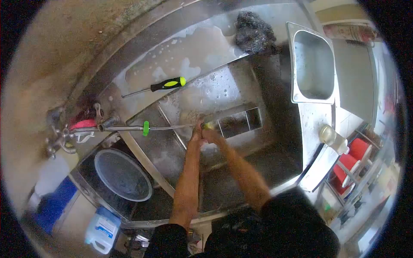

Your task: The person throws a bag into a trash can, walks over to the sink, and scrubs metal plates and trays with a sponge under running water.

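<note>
My left hand [196, 133] and my right hand [211, 136] are close together over the sink basin [163, 159], at the left end of a long metal tray with dividers [235, 124]. A small yellow-green thing [208, 126] shows at the fingers of my right hand, which are closed round it; its kind is too small to tell. The left fingers look bent, and what they hold, if anything, is hidden. From the faucet [124, 128], which carries a green clip [146, 128], a stream of water [172, 127] runs to my hands.
A screwdriver [167, 84] lies on the wet ledge. Dark steel wool [254, 34] sits at the back, beside a deep metal pan [313, 64] on the right. A round translucent lid or tub [123, 175] is in the left basin. A jug [103, 230] stands lower left.
</note>
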### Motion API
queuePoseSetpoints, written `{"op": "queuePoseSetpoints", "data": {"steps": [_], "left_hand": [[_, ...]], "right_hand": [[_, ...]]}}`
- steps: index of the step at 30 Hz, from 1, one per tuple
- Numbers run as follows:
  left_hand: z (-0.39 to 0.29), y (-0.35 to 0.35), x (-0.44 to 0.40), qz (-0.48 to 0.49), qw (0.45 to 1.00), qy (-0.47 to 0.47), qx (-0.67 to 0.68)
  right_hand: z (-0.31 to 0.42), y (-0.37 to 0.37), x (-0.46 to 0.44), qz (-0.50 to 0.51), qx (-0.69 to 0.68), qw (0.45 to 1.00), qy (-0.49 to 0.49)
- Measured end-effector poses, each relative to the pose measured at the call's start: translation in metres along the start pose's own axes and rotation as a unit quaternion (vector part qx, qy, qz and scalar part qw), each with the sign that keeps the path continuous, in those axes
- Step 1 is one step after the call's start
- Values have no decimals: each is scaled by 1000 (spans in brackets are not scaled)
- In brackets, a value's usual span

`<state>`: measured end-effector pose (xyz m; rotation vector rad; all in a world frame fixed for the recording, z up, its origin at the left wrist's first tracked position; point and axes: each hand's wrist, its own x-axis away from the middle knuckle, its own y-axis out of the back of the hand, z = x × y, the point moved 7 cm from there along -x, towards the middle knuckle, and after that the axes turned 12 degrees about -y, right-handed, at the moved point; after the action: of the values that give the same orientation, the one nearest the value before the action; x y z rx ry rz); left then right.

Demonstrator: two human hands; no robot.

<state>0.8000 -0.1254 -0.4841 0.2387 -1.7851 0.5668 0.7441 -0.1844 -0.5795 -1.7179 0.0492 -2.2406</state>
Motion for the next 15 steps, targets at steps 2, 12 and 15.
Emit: {"op": "queuePoseSetpoints", "data": {"steps": [2,12,15], "left_hand": [[1,11,-15,24,999,-34,0],[9,37,-62,71,986,-140,-63],[5,34,-57,82,985,-118,-93]], "right_hand": [[-7,-4,-25,25,-333,943,-10],[117,5,72,-177,-449,866,132],[135,2,89,-385,-113,909,111]]}}
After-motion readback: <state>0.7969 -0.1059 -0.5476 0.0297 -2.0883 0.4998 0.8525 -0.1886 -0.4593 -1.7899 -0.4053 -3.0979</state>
